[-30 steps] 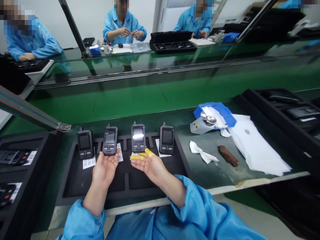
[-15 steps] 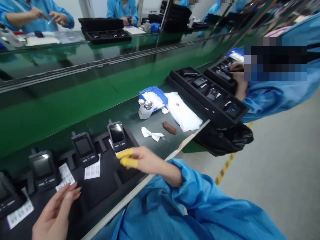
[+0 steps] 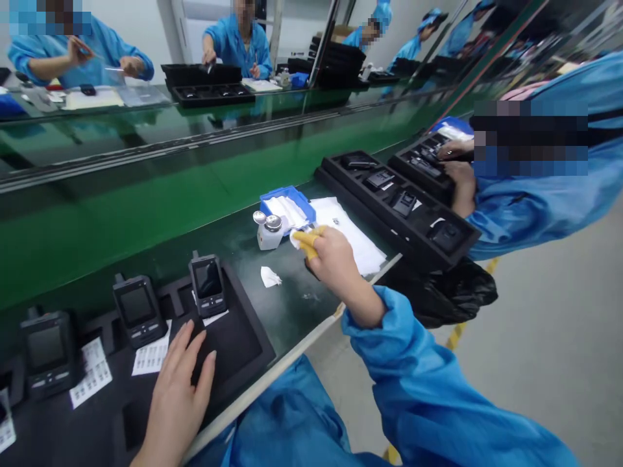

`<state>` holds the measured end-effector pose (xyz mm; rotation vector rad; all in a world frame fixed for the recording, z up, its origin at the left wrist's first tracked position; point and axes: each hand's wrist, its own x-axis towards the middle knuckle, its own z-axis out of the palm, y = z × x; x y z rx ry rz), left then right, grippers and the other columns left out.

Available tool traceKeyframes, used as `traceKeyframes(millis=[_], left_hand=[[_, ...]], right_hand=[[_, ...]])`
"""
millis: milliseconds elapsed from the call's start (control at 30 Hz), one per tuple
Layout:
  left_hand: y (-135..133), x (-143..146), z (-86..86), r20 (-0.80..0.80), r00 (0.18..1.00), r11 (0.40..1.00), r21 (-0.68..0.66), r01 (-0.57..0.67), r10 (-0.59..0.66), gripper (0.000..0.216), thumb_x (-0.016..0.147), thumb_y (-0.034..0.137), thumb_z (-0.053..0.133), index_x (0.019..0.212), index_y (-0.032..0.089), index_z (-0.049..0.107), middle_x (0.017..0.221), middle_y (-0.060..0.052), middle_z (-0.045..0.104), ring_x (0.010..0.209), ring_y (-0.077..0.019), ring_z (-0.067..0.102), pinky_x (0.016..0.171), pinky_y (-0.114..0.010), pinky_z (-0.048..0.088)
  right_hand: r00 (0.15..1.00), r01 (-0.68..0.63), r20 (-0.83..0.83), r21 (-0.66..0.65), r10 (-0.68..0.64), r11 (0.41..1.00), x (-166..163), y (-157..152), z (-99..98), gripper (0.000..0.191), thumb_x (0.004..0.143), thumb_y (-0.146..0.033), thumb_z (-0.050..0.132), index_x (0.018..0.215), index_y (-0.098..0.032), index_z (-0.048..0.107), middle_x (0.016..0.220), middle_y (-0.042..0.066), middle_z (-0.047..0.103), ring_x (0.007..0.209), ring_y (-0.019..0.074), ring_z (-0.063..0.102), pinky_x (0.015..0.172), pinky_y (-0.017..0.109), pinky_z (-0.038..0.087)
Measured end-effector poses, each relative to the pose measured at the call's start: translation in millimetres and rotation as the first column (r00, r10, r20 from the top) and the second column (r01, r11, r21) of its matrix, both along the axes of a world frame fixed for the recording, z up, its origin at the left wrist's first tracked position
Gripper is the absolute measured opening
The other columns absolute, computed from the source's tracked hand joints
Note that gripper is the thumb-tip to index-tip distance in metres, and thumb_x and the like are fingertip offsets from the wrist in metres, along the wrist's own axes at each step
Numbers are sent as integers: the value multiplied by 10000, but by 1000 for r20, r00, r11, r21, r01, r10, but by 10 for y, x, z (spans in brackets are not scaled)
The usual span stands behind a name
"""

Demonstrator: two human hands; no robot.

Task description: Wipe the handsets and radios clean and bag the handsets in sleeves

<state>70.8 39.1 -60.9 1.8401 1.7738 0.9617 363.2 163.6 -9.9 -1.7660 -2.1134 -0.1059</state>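
My left hand [image 3: 181, 388] lies flat and open on the black foam tray [image 3: 243, 347], fingers spread, just below a black handheld device [image 3: 207, 283]. Two more such devices [image 3: 136, 308] [image 3: 48, 350] stand in the tray to the left, with printed label slips [image 3: 152, 355] beside them. My right hand [image 3: 331, 259], with yellow finger cots, is closed in a pinch on a white wipe [image 3: 294, 237] beside the small white dispenser bottle [image 3: 269, 230]. A crumpled white wipe [image 3: 269, 277] lies on the bench between the tray and that hand.
A blue tray [image 3: 287, 196] and a stack of white sheets [image 3: 360, 250] lie behind my right hand. To the right, a co-worker's hands [image 3: 460, 178] work over black trays of devices [image 3: 403, 214]. A black bag [image 3: 438, 292] hangs below. The green conveyor [image 3: 146, 194] runs behind.
My view swung to the right. My right hand reached from the tray to the bottle and pinched a white wipe. My left hand turned palm down and settled flat on the foam tray.
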Motion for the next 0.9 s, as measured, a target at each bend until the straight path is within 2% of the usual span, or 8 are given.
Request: traceKeyframes(millis=[100,233,333,433,600,700,800,900], left_hand=[[28,111,-91,26,1000,999,-36,-3,3,406,805,416,552,1140,196,611,1364,-156,508,1293,-334,430,1071,-529,340],[50,194,-170,33,999,1000,-12,8,-7,386,824,362,538,1167,190,586,1345,-161,527,1279,-313,454,1094,-532,298],[40,218,-180,-84,996,999,48,25,-21,372,856,319,501,1190,171,566,1339,-179,531,1277,-307,458,1082,-551,310],[14,252,-157,-241,969,989,124,86,-54,346,878,251,469,1198,154,556,1365,-187,504,1303,-306,423,1080,-575,296],[15,336,-135,-433,884,965,102,241,-176,364,889,229,443,1226,134,542,1366,-188,501,1305,-305,421,1080,-594,274],[33,362,-142,-481,859,970,68,233,-173,401,888,281,443,1237,107,538,1361,-203,501,1292,-314,436,1073,-580,300],[41,367,-145,-512,843,970,73,232,-163,405,883,278,441,1232,101,546,1362,-191,504,1292,-308,437,1068,-551,334],[41,369,-144,-524,838,966,97,239,-155,400,879,271,439,1207,76,561,1344,-199,519,1274,-313,459,1054,-536,365]], right_hand=[[998,-55,30,131,52,990,-89,337,98,288,842,-159,458,949,-208,720,911,79,617,843,203,480,715,352,316],[996,-77,50,182,69,980,-207,610,1,283,855,-159,449,888,-226,722,881,67,616,877,218,439,752,388,262],[993,-110,68,199,98,974,-245,602,-49,271,834,-146,457,826,-214,719,831,67,605,853,218,431,745,393,246],[978,-210,61,226,201,951,-397,464,-40,295,828,-127,454,939,-221,711,899,69,606,883,217,441,768,398,246],[827,-562,105,92,553,822,-1044,335,-141,355,873,-121,447,1106,-294,652,936,36,608,905,187,447,849,405,212],[771,-634,110,33,628,773,-1336,374,-264,291,893,-144,471,1047,-275,680,906,34,616,900,181,446,893,407,174],[741,-669,101,40,664,742,-1367,320,-354,265,913,-163,459,973,-252,702,927,36,642,904,178,459,921,409,148],[648,-760,121,44,752,649,-1255,175,-385,280,937,-195,426,999,-269,689,920,12,671,903,168,477,928,398,145]])
